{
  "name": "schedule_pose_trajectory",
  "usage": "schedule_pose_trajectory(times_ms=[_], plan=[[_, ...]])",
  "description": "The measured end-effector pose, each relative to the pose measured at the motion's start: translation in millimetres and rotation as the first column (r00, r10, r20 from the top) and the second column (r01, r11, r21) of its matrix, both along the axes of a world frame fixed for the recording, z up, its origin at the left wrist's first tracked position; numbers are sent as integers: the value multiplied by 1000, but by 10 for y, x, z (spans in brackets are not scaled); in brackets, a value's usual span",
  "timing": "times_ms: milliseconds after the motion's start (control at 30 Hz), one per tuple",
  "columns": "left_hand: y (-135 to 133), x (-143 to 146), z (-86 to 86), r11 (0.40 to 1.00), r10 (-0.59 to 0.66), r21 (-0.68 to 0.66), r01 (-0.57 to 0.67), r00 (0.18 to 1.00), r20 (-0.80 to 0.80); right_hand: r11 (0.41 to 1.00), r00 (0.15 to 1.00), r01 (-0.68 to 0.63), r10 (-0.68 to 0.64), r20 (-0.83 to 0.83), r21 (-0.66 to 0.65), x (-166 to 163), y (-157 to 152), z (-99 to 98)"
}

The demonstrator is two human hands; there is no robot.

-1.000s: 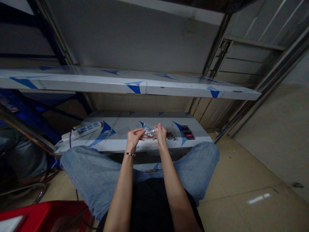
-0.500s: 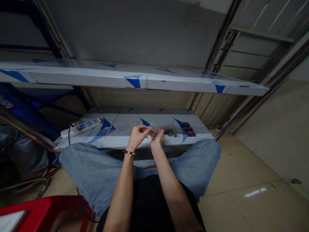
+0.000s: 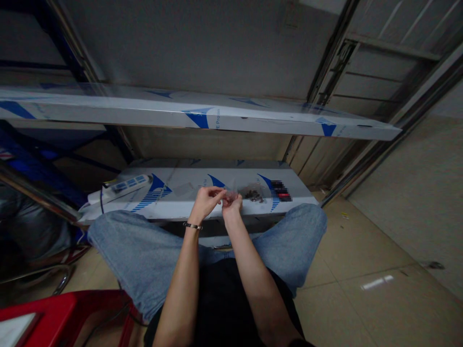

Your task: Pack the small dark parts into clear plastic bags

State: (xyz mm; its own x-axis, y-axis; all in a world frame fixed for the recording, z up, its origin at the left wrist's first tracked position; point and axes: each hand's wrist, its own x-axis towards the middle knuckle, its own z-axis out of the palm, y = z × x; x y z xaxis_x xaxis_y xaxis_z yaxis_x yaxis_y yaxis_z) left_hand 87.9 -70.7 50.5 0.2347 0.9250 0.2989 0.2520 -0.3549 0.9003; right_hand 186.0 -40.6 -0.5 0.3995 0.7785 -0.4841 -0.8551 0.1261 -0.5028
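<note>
A low white shelf wrapped in film with blue sail-shaped marks (image 3: 188, 193) runs across in front of the seated person's knees in pale blue jeans (image 3: 137, 250). Over its front edge, near the middle, the left hand (image 3: 205, 202) and the right hand (image 3: 231, 203) meet, fingertips touching. Both pinch a small clear plastic bag (image 3: 227, 194) between thumb and fingers; what it holds is too small to tell. A thin beaded bracelet (image 3: 192, 225) sits on the left wrist.

Just right of the hands, a small heap of dark little parts (image 3: 254, 195) lies on the shelf. A white power strip with blue switches (image 3: 123, 186) lies at the left end, its cable dropping over the edge.

Above, a second long film-wrapped white shelf (image 3: 202, 119) spans the grey wall (image 3: 195, 43). Beige floor tiles (image 3: 361, 289) spread to the right, and a red plastic stool (image 3: 61, 315) shows at lower left.
</note>
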Motion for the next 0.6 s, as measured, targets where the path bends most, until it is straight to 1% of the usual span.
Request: schedule_pose_trajectory(times_ms=[100, 200, 267, 433, 500, 600], plan=[[2, 17, 1, 999, 15, 47, -13, 998, -53, 1000, 1000, 19, -19, 18, 2, 6, -10, 18], [3, 42, -8, 994, 35, 106, -26, 996, -79, 999, 998, 34, -35, -43, -8, 10, -23, 24], [-3, 53, -5, 988, 61, 148, -45, 993, -105, 999, 998, 36, -36, -55, 4, 9, -30, 23], [-48, 46, 42, 966, 151, 237, -105, 971, -184, 999, 997, -10, 7, 72, 44, 18, -50, 54], [-67, 43, 54, 966, 159, 230, -120, 974, -161, 998, 997, -15, 11, 71, 56, 32, -65, 86], [-86, 55, 41, 973, 147, 192, -129, 986, -83, 998, 999, -10, 8, 34, 68, 42, -97, 123]])
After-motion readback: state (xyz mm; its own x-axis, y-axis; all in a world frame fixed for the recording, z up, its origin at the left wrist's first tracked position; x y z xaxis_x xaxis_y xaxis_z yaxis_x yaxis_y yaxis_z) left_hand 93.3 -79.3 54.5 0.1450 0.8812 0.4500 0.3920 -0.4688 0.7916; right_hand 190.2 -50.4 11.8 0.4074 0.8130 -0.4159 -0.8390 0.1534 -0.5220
